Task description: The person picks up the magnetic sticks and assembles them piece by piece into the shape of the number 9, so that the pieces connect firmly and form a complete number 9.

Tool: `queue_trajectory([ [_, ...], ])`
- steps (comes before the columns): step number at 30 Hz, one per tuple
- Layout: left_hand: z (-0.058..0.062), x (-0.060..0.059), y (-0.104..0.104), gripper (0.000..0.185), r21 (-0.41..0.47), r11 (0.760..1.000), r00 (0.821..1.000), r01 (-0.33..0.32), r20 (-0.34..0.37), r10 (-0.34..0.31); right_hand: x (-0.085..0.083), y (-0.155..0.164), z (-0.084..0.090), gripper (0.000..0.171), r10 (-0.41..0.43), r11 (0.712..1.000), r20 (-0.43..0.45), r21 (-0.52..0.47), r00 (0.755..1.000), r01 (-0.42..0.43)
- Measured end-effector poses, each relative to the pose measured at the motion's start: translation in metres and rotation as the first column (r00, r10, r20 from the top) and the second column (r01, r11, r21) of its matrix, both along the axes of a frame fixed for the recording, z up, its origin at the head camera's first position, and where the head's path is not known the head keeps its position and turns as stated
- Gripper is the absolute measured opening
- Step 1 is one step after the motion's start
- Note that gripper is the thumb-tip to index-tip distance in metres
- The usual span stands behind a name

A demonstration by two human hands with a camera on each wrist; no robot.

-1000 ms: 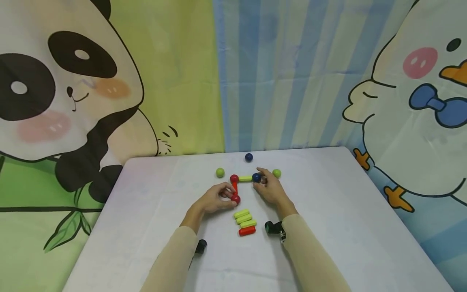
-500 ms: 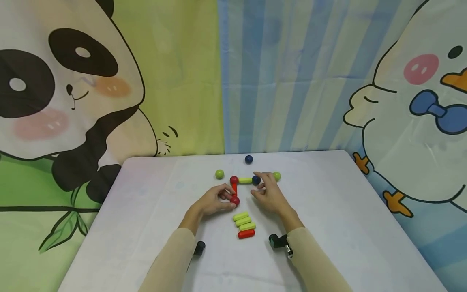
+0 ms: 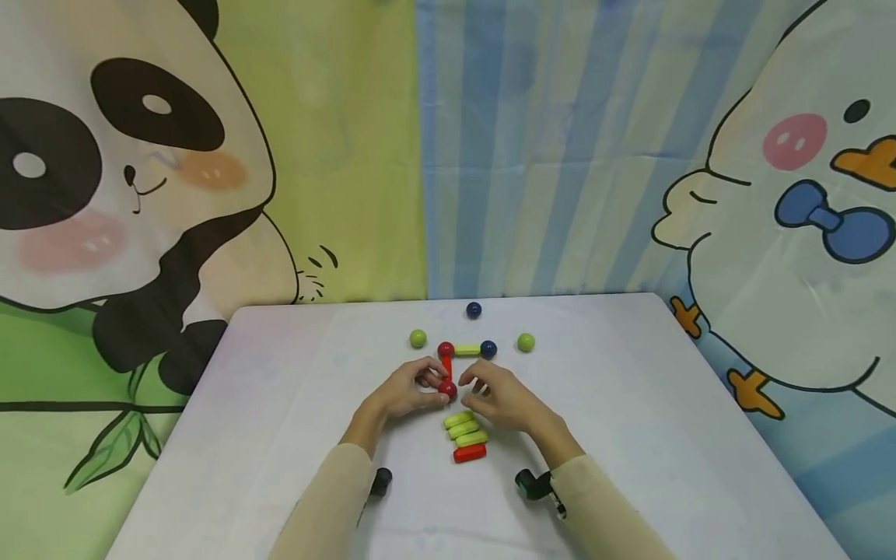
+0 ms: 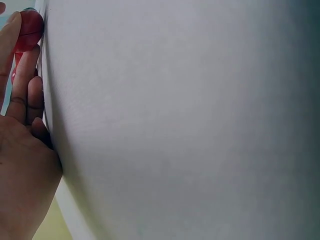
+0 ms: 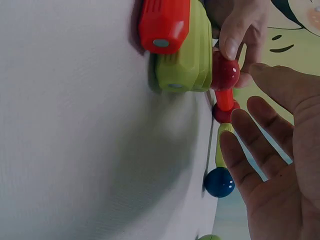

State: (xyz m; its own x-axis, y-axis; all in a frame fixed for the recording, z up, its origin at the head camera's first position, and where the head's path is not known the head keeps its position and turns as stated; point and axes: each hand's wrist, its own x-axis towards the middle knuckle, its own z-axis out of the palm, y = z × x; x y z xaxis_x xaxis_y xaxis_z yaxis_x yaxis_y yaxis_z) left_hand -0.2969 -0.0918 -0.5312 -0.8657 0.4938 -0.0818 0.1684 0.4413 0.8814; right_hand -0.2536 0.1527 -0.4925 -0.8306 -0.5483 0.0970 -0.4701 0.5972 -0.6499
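My left hand [image 3: 411,389] pinches a red ball [image 3: 448,390] between thumb and fingers; the left wrist view shows this red ball [image 4: 31,29] close up. A red rod [image 3: 446,367] runs from it to a second red ball [image 3: 446,350]. From there a yellow-green rod [image 3: 467,351] leads right to a dark blue ball [image 3: 488,349], making an angled chain on the table. My right hand [image 3: 500,397] is just right of the pinched ball, holding nothing, its fingers [image 5: 252,137] loosely bent.
Several yellow-green rods [image 3: 462,429] and one red rod [image 3: 470,453] lie side by side nearer me on the white table [image 3: 630,435]. Beyond the chain sit two green balls [image 3: 418,338] and a dark blue ball [image 3: 474,310]. Printed curtains [image 3: 518,155] stand behind.
My right hand has let go of the blue ball at the chain's right end and moved back and left, toward the red ball. The left hand keeps its pinch.
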Motion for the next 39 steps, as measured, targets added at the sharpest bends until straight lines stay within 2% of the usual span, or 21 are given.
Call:
queue_trajectory([
  [5,0.0,0.0,0.001,0.038,0.021,1.0,1.0,0.006,-0.006,-0.006,0.006,-0.002,0.003,0.017,0.008,1.0,0.036,0.018,0.999,-0.009],
  [11,0.0,0.0,0.0,0.037,-0.001,1.0,1.0,-0.013,0.005,0.013,0.01,-0.002,0.001,0.012,0.009,0.998,0.106,0.063,0.994,-0.016],
  [17,0.001,0.0,0.0,0.037,-0.005,1.0,1.0,-0.021,0.012,0.021,0.008,-0.001,-0.005,0.007,0.047,0.997,0.084,0.05,0.995,-0.052],
  [28,0.002,-0.001,-0.001,0.037,-0.002,1.0,1.0,-0.004,0.014,0.004,0.008,-0.003,-0.011,0.009,0.128,0.988,0.06,0.074,0.99,-0.132],
  [39,0.001,-0.002,0.0,0.036,-0.002,1.0,1.0,0.002,0.021,-0.002,0.004,-0.008,-0.013,0.017,0.084,0.984,0.077,0.15,0.993,-0.095],
])
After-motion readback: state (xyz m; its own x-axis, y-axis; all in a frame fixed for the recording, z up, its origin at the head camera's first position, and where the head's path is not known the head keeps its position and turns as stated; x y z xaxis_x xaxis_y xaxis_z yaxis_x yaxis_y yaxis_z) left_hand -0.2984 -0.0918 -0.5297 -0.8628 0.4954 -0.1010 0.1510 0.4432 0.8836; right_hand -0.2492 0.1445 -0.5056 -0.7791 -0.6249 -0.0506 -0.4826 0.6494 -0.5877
